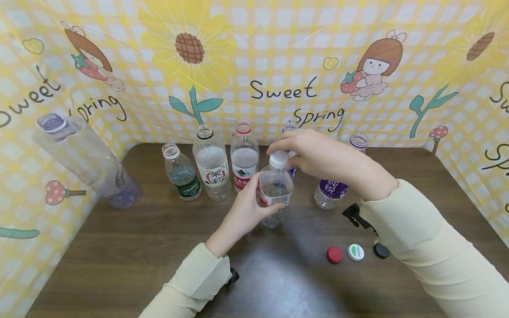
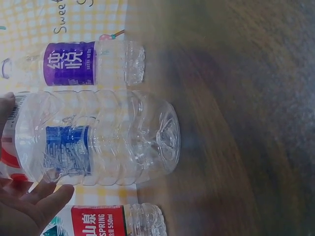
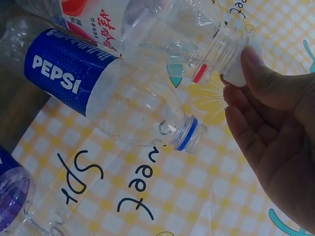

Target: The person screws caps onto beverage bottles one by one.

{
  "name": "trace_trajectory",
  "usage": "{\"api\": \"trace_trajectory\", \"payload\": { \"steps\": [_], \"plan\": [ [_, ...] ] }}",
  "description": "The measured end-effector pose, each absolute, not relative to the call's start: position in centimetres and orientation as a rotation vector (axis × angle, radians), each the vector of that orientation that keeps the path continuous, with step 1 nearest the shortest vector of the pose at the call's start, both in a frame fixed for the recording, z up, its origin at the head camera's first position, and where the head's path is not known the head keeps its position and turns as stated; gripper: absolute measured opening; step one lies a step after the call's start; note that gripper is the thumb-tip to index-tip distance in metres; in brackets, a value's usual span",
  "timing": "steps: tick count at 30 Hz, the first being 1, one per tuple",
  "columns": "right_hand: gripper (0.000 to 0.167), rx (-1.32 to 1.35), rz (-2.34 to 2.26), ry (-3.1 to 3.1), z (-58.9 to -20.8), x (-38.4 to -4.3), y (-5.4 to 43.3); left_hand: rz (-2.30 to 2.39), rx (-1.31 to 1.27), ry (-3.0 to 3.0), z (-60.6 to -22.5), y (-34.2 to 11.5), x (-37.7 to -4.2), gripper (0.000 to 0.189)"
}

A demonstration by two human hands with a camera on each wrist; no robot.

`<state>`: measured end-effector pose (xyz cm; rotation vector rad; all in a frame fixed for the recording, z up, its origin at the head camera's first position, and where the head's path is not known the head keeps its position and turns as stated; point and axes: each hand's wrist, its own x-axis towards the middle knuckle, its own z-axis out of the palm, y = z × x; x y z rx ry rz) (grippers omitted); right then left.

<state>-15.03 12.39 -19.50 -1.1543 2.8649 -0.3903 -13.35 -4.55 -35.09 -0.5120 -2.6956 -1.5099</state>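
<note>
My left hand (image 1: 248, 201) grips a clear plastic bottle (image 1: 276, 187) around its upper part, at a red and white label. My right hand (image 1: 318, 152) comes from above and pinches a white cap (image 1: 279, 159) at the bottle's mouth. In the right wrist view, thumb and fingers hold the cap (image 3: 236, 74) against the neck, whose threads still show beside it. Seen from the left wrist, the bottle's ribbed lower body (image 2: 113, 142) is transparent. Right behind it stands a capless Pepsi bottle (image 3: 69, 73) with a blue label, partly hidden in the head view.
Capless bottles stand along the back: a green-labelled one (image 1: 187, 187), a white-labelled one (image 1: 214, 174), a red-labelled one (image 1: 244, 170) and a purple-labelled one (image 1: 333, 187). A tall clear bottle (image 1: 91, 163) is at left. Red (image 1: 334, 255), white-green (image 1: 355, 252) and black (image 1: 381, 250) caps lie front right.
</note>
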Motion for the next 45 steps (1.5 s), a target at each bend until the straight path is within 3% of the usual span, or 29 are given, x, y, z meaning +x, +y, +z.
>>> {"api": "trace_trajectory", "payload": {
  "steps": [45],
  "plan": [
    [0.027,-1.111,-0.511,2.876,-20.3,-14.6,12.2,-1.471,-0.462,-2.624,-35.6,-4.2,-12.8,0.079]
  ]
}}
